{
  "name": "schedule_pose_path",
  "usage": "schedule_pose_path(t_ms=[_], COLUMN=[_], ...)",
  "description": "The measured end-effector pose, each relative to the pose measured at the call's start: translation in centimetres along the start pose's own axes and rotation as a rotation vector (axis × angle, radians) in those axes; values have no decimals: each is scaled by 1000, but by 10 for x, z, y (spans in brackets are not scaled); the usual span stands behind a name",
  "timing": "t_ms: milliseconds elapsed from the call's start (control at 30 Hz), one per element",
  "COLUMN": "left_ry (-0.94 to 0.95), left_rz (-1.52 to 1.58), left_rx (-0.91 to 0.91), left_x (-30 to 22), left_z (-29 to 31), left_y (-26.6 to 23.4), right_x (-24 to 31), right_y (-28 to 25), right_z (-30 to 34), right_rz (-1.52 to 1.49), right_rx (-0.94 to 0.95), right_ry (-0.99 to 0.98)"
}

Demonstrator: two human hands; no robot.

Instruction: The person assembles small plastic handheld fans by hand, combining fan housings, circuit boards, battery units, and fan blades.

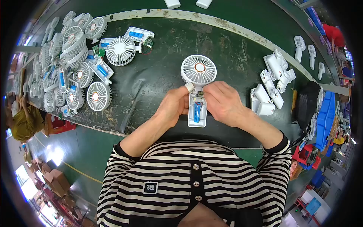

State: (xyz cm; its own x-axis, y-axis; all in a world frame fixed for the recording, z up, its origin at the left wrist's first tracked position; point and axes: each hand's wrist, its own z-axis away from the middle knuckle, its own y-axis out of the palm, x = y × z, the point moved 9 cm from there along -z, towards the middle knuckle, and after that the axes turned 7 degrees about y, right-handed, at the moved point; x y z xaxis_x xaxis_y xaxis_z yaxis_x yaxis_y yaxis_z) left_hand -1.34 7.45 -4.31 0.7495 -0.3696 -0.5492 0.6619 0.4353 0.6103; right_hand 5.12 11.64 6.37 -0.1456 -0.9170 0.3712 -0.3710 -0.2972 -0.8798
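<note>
In front of me on the dark table lies a white handheld fan [199, 70], its round head pointing away from me. The handle is uncovered and shows a blue battery [197, 112] with thin wires and a small circuit board below the head. My left hand [174, 104] grips the handle's left side near the neck, a white wrap on one fingertip. My right hand [224, 102] is closed at the neck's right side, fingertips pinched over the board. Whatever those fingertips hold is hidden.
Many partly assembled fans [77, 70] are heaped at the left. White handle covers [273, 81] lie in a loose pile at the right. Beyond the pale table edging [242, 28], finished-looking fans [299, 47] lie on a green surface. Blue bins [326, 117] stand far right.
</note>
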Motion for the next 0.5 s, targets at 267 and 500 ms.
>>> schedule_pose_path(t_ms=[267,500], left_ry=[88,124], left_rz=[-325,-338], left_rx=[-6,-27], left_x=[6,11], left_z=[-1,-4], left_y=[-7,-10], right_x=[5,6], right_y=[11,14], right_z=[1,4], right_rz=[61,54], right_rx=[58,45], right_ry=[-25,-10])
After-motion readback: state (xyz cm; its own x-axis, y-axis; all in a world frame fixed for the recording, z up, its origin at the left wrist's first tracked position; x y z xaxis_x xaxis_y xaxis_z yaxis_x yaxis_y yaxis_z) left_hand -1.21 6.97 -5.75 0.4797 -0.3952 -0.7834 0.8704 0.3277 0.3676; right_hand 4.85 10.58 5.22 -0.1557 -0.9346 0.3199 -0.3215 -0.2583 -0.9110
